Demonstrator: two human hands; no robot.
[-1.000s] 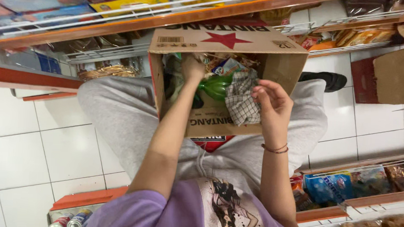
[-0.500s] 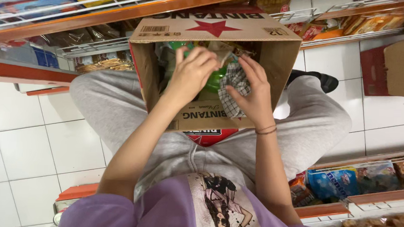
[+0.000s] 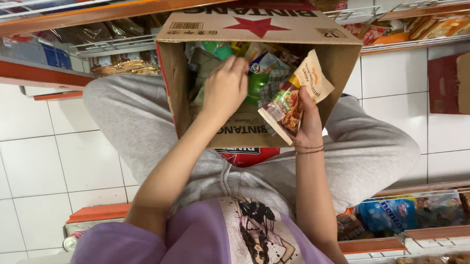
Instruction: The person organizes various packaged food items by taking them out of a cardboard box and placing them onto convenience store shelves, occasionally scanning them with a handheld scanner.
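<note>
We see the right hand (image 3: 306,117) closed around a snack packet (image 3: 297,93), lifted at the cardboard box's (image 3: 262,27) right side; the left hand (image 3: 224,88) reaches inside among packets, its grip hidden.

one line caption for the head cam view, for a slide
Seated on white tiles, right hand lifts a snack packet from a cardboard box while left hand reaches among the packets inside.

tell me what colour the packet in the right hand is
Cream with orange, and a clear window showing reddish snacks: the packet in the right hand, head view.
</note>
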